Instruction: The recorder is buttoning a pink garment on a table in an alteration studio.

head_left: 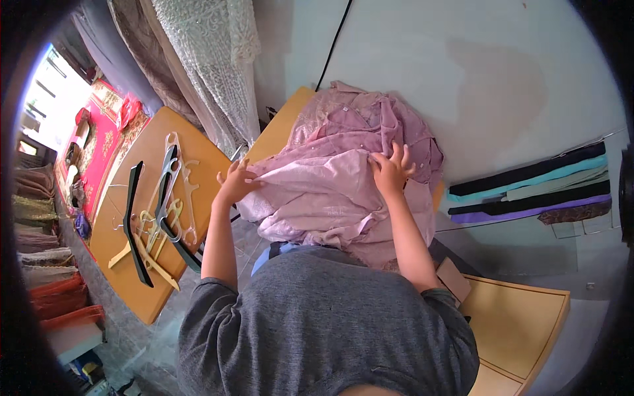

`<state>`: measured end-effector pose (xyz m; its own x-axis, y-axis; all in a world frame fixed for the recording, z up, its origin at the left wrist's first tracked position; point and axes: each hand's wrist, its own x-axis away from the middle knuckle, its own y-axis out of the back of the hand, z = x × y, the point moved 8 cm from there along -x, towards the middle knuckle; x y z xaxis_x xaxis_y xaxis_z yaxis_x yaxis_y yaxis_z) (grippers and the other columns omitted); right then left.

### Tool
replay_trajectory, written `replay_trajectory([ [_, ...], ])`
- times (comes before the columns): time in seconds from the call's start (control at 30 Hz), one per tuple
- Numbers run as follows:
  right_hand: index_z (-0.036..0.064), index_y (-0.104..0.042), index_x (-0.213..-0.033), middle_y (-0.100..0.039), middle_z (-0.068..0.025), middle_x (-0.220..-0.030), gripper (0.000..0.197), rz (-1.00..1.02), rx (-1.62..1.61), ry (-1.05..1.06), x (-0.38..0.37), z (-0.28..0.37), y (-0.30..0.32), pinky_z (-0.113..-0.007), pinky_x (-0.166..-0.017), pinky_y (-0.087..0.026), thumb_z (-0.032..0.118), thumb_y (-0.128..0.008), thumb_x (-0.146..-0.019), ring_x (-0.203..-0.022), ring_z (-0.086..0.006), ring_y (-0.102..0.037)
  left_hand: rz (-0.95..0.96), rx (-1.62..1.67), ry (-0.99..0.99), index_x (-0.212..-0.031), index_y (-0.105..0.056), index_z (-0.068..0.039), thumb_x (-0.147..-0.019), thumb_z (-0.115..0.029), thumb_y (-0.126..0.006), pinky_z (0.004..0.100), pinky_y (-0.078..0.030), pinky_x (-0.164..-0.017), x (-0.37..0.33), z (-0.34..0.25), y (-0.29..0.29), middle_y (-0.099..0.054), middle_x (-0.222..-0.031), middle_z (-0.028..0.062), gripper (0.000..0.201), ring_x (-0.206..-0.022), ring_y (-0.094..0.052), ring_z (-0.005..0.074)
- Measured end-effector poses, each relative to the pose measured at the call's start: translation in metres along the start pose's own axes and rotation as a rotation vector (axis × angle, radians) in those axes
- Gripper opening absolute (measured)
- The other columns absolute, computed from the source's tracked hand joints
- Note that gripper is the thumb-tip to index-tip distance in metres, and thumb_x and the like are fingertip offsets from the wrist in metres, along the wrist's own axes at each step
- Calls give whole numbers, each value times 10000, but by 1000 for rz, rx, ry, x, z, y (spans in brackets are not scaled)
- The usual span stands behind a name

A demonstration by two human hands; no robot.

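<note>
A heap of pale pink and mauve clothing [343,165] lies on a wooden table [281,125] in front of me. My left hand [234,181] pinches the left edge of a light pink garment [310,191] on top of the heap. My right hand [391,168] grips the same garment's upper right part, fingers curled into the cloth. The garment is stretched between both hands. My grey shirt fills the lower middle of the view.
A second wooden table [125,257] to the left carries several clothes hangers [158,211], black, white and wooden. Lace curtains [211,59] hang behind. Folded fabrics [528,191] line a shelf at right. Another wooden surface [522,330] sits at lower right. Stacked textiles [46,264] at far left.
</note>
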<state>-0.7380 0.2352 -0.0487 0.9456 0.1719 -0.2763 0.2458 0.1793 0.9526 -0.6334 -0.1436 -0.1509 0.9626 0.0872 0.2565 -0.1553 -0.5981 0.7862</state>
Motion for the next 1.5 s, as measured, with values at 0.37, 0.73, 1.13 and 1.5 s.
replay_trajectory([
  [0.37, 179, -670, -843, -497, -8, -1142, 149, -517, -57, -38, 19, -62, 87, -530, -947, -215, 321, -629, -820, -1169, -303, -367, 29, 417, 16, -1107, -642, -59, -840, -414, -607, 335, -362, -948, 3, -58, 44, -653, -1076, 117, 446, -1059, -569, 223],
  [0.73, 155, -683, -799, -494, 5, -1160, 243, -606, 16, -433, 41, -163, 104, -575, -880, -208, 368, -577, -850, -1185, -272, -336, 409, -287, -169, -965, -708, -234, -646, -504, -734, 709, -61, -943, -30, -61, -23, -502, -1332, 15, 419, -1344, -267, 304],
  [1.13, 215, -458, -1268, -418, -117, -1305, 410, -505, -63, -489, 30, -118, 58, -615, -917, -243, 335, -485, -877, -1230, -342, -337, -396, 124, -488, -1260, -499, -142, -851, -310, -600, 594, -265, -984, -55, -156, 47, -438, -1343, 134, 453, -1239, -412, 322],
  [1.5, 333, -173, -1450, -119, -85, -1524, 578, 282, 114, -507, 76, -79, -77, -717, -976, -56, 535, -309, -925, -1392, -344, -98, -184, -50, -678, -1427, -270, -199, -876, -316, -467, 541, -141, -1083, -55, -266, -155, -236, -1485, 113, 596, -1376, -208, 281],
])
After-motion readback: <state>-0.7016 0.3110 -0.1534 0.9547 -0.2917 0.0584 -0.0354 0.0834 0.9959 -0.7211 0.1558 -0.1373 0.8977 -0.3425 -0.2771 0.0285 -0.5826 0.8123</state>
